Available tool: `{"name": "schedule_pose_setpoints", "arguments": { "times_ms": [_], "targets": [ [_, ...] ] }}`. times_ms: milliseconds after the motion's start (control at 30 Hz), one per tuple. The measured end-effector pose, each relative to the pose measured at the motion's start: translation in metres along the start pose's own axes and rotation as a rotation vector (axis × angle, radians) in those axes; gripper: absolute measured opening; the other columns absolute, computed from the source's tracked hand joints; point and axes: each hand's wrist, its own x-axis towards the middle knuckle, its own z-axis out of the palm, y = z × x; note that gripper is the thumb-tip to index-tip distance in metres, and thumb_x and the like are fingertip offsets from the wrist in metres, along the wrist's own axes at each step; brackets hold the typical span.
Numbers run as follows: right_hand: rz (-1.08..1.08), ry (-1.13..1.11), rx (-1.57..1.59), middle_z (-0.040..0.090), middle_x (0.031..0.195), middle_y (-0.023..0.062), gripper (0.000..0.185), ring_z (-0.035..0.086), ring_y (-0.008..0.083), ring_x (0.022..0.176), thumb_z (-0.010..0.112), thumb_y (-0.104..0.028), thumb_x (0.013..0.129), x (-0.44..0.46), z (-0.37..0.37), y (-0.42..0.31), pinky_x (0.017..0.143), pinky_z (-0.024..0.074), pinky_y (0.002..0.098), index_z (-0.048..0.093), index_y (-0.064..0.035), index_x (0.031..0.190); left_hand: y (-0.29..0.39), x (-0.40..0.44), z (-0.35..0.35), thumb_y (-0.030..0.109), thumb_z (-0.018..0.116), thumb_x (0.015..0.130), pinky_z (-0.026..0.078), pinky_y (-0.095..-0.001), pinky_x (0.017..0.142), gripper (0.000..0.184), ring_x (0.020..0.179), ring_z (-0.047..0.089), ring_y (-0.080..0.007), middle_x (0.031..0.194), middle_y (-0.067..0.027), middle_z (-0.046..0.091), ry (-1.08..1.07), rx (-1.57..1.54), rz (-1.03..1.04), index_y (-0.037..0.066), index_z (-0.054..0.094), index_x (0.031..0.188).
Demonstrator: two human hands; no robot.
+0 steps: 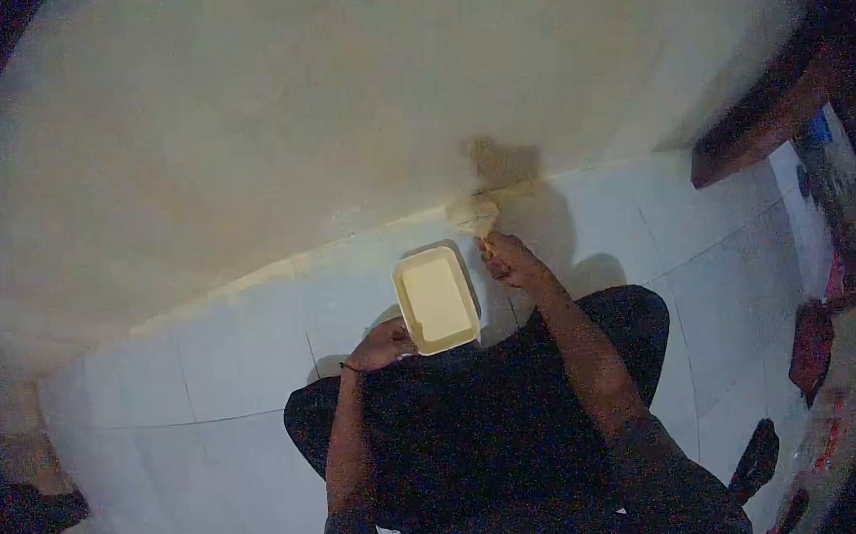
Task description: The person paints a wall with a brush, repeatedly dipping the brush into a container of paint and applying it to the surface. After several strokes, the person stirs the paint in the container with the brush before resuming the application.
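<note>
My right hand is closed around the handle of a paintbrush, whose wide, cream-coated head is at the foot of the wall. Whether the bristles touch the wall or the floor tiles is hard to tell. A shallow rectangular paint tray with cream-coloured contents sits just in front of my lap. My left hand grips its lower left edge, with the fingertips partly hidden by the rim.
White floor tiles spread around my crossed legs. Cream marks run along the wall's base. At the right stands a dark wooden piece, with a dark red item and assorted things farther down. A dark object lies at the lower right.
</note>
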Motion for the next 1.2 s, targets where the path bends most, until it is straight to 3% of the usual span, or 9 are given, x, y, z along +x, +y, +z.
{"name": "schedule_pose_setpoints", "arguments": {
  "times_ms": [100, 233, 500, 600, 767, 833, 933, 1000, 1200],
  "targets": [
    [0.092, 0.077, -0.078, 0.043, 0.056, -0.0009, 0.02, 0.034, 0.0053, 0.036, 0.047, -0.028, 0.079, 0.0, 0.003, -0.013, 0.027, 0.0232, 0.016, 0.045, -0.0086, 0.074, 0.013, -0.005, 0.002, 0.013, 0.058, 0.069, 0.044, -0.0267, 0.067, 0.036, 0.074, 0.054, -0.0147, 0.085, -0.009, 0.057, 0.013, -0.004, 0.001, 0.002, 0.047, 0.101],
    [-0.057, 0.069, -0.003, 0.043, 0.057, -0.0007, 0.022, 0.034, 0.0048, 0.036, 0.044, -0.027, 0.081, -0.011, 0.013, -0.024, 0.026, 0.025, 0.016, 0.046, -0.0059, 0.077, 0.026, -0.01, 0.002, 0.013, 0.057, 0.069, 0.044, -0.0262, 0.066, 0.038, 0.075, 0.053, -0.0143, 0.084, -0.0075, 0.057, -0.048, -0.043, 0.016, 0.002, 0.047, 0.104],
    [-0.171, 0.101, -0.023, 0.042, 0.055, -0.0009, 0.023, 0.031, 0.0025, 0.034, 0.039, -0.026, 0.082, -0.1, 0.111, -0.114, 0.024, 0.0228, 0.0134, 0.046, -0.0042, 0.078, -0.032, 0.01, -0.003, 0.018, 0.058, 0.068, 0.044, -0.0265, 0.064, 0.039, 0.076, 0.053, -0.0136, 0.088, -0.0051, 0.056, -0.061, -0.142, 0.063, 0.007, 0.048, 0.104],
    [-0.224, 0.043, -0.11, 0.041, 0.054, -0.002, 0.022, 0.029, 0.0018, 0.032, 0.039, -0.025, 0.082, -0.13, 0.14, -0.154, 0.024, 0.0224, 0.0134, 0.047, -0.0043, 0.08, 0.027, -0.011, 0.003, 0.021, 0.058, 0.068, 0.045, -0.0269, 0.063, 0.038, 0.076, 0.053, -0.0135, 0.089, -0.004, 0.056, -0.03, -0.025, -0.005, 0.009, 0.049, 0.104],
    [-0.537, 0.034, -0.253, 0.039, 0.054, -0.0033, 0.022, 0.026, 0.001, 0.031, 0.036, -0.024, 0.083, -0.184, 0.212, -0.216, 0.023, 0.0204, 0.0136, 0.047, -0.0046, 0.087, 0.004, -0.001, -0.001, 0.027, 0.057, 0.069, 0.045, -0.0276, 0.064, 0.038, 0.08, 0.053, -0.0136, 0.092, -0.0031, 0.056, -0.044, 0.156, 0.018, 0.01, 0.051, 0.103],
    [-0.696, -0.033, -0.298, 0.039, 0.055, -0.0033, 0.022, 0.026, 0.0011, 0.032, 0.034, -0.022, 0.084, -0.195, 0.233, -0.236, 0.024, 0.0206, 0.0136, 0.046, -0.0044, 0.088, -0.04, 0.021, -0.001, 0.026, 0.056, 0.07, 0.045, -0.0277, 0.066, 0.036, 0.083, 0.053, -0.0135, 0.091, -0.0039, 0.057, -0.025, -0.056, 0.178, 0.009, 0.052, 0.101],
    [-1.037, -0.078, -0.448, 0.039, 0.058, -0.0031, 0.022, 0.026, 0.0014, 0.035, 0.032, -0.021, 0.085, -0.192, 0.258, -0.278, 0.026, 0.0218, 0.0137, 0.045, -0.0045, 0.089, -0.045, 0.019, -0.003, 0.024, 0.058, 0.069, 0.045, -0.0271, 0.065, 0.035, 0.081, 0.053, -0.0132, 0.087, -0.0043, 0.058, 0.001, -0.097, 0.132, 0.008, 0.053, 0.099],
    [-1.199, 0.045, -0.409, 0.038, 0.059, -0.0038, 0.023, 0.03, 0.0041, 0.04, 0.034, -0.026, 0.086, -0.21, 0.29, -0.285, 0.033, 0.026, 0.0176, 0.042, -0.0059, 0.092, -0.007, 0.003, 0.002, 0.023, 0.058, 0.069, 0.045, -0.0271, 0.065, 0.034, 0.081, 0.053, -0.0134, 0.086, -0.0048, 0.058, 0.015, -0.021, 0.119, 0.007, 0.053, 0.099],
    [-1.11, -0.099, -0.489, 0.039, 0.053, -0.0034, 0.018, 0.03, 0.0031, 0.037, 0.035, -0.022, 0.085, -0.167, 0.26, -0.321, 0.03, 0.0255, 0.0166, 0.043, -0.0064, 0.087, 0.001, -0.003, 0.0, 0.02, 0.058, 0.07, 0.044, -0.0286, 0.068, 0.034, 0.08, 0.054, -0.015, 0.088, -0.0067, 0.058, -0.002, 0.059, 0.081, 0.004, 0.051, 0.1]
  ]
}}
